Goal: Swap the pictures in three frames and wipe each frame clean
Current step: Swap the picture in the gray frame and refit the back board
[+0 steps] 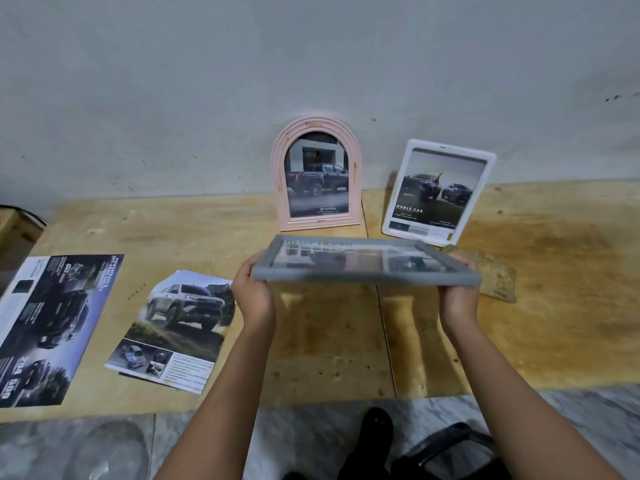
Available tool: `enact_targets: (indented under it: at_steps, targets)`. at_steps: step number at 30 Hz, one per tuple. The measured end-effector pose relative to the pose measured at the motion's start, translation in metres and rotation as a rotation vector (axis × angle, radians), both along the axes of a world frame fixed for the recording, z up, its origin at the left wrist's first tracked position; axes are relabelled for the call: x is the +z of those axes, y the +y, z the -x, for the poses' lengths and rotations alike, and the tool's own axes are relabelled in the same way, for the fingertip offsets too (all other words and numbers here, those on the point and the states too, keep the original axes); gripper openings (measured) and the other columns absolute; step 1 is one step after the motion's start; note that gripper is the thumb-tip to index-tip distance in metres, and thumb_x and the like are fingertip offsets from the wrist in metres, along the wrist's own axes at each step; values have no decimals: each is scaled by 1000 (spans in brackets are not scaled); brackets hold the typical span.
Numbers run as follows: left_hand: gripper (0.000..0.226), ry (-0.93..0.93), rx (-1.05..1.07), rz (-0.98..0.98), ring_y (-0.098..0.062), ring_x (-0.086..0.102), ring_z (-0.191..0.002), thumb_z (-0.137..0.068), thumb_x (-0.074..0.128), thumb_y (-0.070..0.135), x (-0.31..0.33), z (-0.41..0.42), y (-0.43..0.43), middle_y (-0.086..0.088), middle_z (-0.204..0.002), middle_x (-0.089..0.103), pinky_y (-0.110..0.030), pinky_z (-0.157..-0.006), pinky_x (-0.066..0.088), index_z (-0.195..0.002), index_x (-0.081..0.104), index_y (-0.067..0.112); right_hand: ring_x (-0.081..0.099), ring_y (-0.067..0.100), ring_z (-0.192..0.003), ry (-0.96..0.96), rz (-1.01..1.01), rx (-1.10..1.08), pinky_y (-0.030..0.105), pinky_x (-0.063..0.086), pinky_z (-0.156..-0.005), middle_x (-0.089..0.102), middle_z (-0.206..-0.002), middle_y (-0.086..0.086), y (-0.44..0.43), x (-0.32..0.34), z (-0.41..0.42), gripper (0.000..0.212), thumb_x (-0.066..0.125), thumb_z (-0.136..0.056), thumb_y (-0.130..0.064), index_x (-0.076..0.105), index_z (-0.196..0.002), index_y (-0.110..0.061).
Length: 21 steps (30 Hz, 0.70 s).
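Left grip (254, 294) and right grip (458, 292) both hold grey frame (363, 265) by ends, nearly flat above wooden board (554, 306).

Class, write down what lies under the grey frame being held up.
Under the grey frame: wooden table, its seam and a shadow. The left hand and right hand grip its ends; fingers beneath are hidden, as is part of the brown cloth behind.

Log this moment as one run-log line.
left hand, right hand: gripping grey frame ends, held nearly flat above table | pink arched frame, white frame: upright by wall | car prints: on table
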<state>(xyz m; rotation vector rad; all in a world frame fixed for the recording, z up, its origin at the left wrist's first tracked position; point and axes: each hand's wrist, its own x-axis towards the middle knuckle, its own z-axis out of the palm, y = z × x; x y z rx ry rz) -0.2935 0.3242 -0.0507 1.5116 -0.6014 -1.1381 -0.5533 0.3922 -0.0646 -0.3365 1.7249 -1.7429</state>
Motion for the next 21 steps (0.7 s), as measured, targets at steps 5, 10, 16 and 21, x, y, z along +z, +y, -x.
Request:
enact_targets:
  at_steps: [5, 10, 16, 21]
  targets:
    - [23, 519, -13, -56, -10, 69, -74, -95, 40, 7, -16, -17, 20, -1, -81, 72, -20, -65, 57, -93, 64, 7, 64, 9, -74, -528, 161, -25, 13, 52, -55, 59, -94, 5, 27, -12, 2, 25, 34, -99, -15, 59, -95, -14]
    - [29, 431, -264, -147, -15, 67, -86, -98, 38, 11, -41, -37, 37, -3, -93, 73, -21, -62, 56, -110, 63, 7, 62, 4, -51, -409, -33, 154, 12, 47, -40, 62, -89, 5, 49, -26, 9, 24, 38, -100, -18, 60, -110, -13]
    - [33, 317, -340, -212, -18, 68, -89, -96, 40, 5, -56, -51, 48, -9, -108, 69, -28, -75, 57, -124, 57, 4, 67, 10, -64, -294, -200, 184, 20, 54, -50, 67, -98, 7, 65, -40, 14, 21, 54, -91, -12, 64, -109, -6]
    - [39, 198, -370, -269, -27, 54, -117, -97, 37, 2, -73, -43, 49, -14, -130, 56, -35, -95, 47, -135, 48, 4, 59, 14, -78, -126, -331, 190, 20, 50, -60, 62, -113, 12, 59, -52, 8, 30, 50, -91, 1, 59, -119, -1]
